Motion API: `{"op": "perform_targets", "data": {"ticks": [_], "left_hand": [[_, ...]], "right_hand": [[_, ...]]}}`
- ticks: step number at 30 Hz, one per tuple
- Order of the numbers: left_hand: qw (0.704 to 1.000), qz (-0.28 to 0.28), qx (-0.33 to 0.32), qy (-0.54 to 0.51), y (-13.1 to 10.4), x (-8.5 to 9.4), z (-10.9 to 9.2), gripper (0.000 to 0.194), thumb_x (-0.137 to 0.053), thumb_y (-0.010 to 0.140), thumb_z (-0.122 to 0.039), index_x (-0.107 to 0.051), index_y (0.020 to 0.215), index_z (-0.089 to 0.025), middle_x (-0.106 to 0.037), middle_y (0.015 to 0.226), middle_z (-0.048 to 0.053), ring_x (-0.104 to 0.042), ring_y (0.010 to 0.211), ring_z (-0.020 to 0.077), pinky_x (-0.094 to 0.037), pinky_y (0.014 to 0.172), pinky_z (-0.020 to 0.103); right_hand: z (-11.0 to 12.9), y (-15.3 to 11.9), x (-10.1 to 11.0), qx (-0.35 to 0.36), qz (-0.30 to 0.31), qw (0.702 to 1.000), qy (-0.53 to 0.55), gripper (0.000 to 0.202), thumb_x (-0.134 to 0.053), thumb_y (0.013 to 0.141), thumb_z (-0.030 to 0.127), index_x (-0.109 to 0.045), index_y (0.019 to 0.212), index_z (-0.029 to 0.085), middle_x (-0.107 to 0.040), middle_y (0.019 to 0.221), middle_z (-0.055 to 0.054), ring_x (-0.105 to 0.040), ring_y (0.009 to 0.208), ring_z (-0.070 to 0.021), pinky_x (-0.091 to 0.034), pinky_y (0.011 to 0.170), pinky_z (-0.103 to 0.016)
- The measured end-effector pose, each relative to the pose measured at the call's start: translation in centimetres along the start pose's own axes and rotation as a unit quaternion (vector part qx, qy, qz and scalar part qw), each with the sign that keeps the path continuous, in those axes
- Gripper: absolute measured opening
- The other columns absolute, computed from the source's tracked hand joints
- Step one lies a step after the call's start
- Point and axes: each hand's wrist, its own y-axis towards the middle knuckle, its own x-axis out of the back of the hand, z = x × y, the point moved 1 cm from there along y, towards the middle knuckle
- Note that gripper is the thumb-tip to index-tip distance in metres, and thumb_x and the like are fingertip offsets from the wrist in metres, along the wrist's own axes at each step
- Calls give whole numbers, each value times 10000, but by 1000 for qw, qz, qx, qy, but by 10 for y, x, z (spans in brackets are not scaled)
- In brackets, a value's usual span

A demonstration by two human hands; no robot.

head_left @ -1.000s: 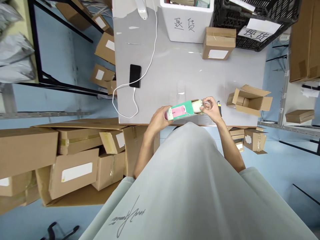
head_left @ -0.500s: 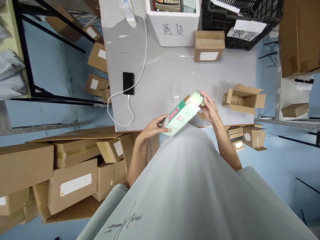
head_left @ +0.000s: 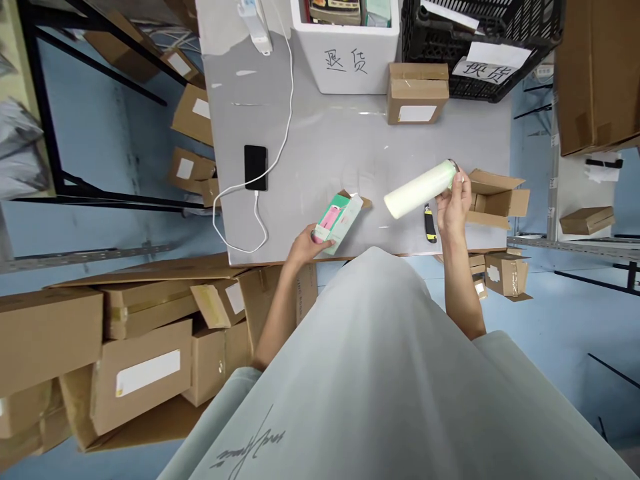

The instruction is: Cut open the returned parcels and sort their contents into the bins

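My left hand [head_left: 306,247] is wrapped round the lower end of a green and white carton [head_left: 341,223] with a pink panel, tilted over the front part of the table [head_left: 320,147]. The carton's upper flaps stand open. My right hand [head_left: 454,200] grips a pale green cylindrical bottle [head_left: 420,190] by its capped end, well apart from the carton. A black and yellow cutter [head_left: 429,224] lies on the table just left of my right hand.
An open cardboard box [head_left: 497,197] sits behind my right hand. Further back are a closed box [head_left: 418,93], a white bin [head_left: 350,60] and a black crate [head_left: 493,50]. A phone [head_left: 256,167] with a cable lies left. Cartons [head_left: 145,373] fill the lower left.
The bottle has come fully out of the carton and moved right with my right hand. My left hand has shifted slightly left with the carton. The cutter has come into view.
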Motion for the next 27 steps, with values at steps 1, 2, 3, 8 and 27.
{"op": "perform_targets", "data": {"ticks": [1,2,3,8,27], "left_hand": [[999,-32,3,40,7,-9,-5,728,-929,800,-427,-706,1452,-195,-811,1389,139,-754,1306,377,-590,1184,509],[996,-54,1,69,14,-19,-11,691,-910,837,-390,-694,1461,-187,-799,1394,159,-742,1332,386,-583,1191,513],[994,-69,0,85,21,-29,-19,678,-901,859,-358,-680,1473,-175,-785,1410,182,-725,1371,396,-575,1202,513],[995,-83,7,62,45,-65,-55,783,-885,907,-297,-580,1602,-104,-716,1510,263,-660,1505,424,-542,1270,520],[916,126,-162,-346,-65,-59,-113,1028,-1073,679,-681,-679,1529,-256,-779,1505,168,-723,1427,420,-623,1100,495]], "right_hand": [[1,-2,-1,-14,-1,1000,10,690,-778,937,876,-729,1374,345,-715,1554,-94,-736,1459,-313,-726,1070,-477],[2,-6,-4,-31,-2,999,20,691,-802,919,879,-738,1347,341,-732,1523,-89,-750,1430,-308,-733,1054,-465],[2,-11,-8,-50,-3,998,30,692,-823,902,883,-746,1321,338,-746,1494,-85,-762,1401,-301,-738,1037,-451],[3,-37,-32,-130,17,990,52,698,-864,862,904,-758,1255,336,-789,1394,-69,-782,1298,-275,-746,989,-415],[26,-48,-63,-79,214,972,-49,809,-889,812,944,-756,1359,363,-815,1437,-67,-737,1437,-305,-684,1156,-442]]}}
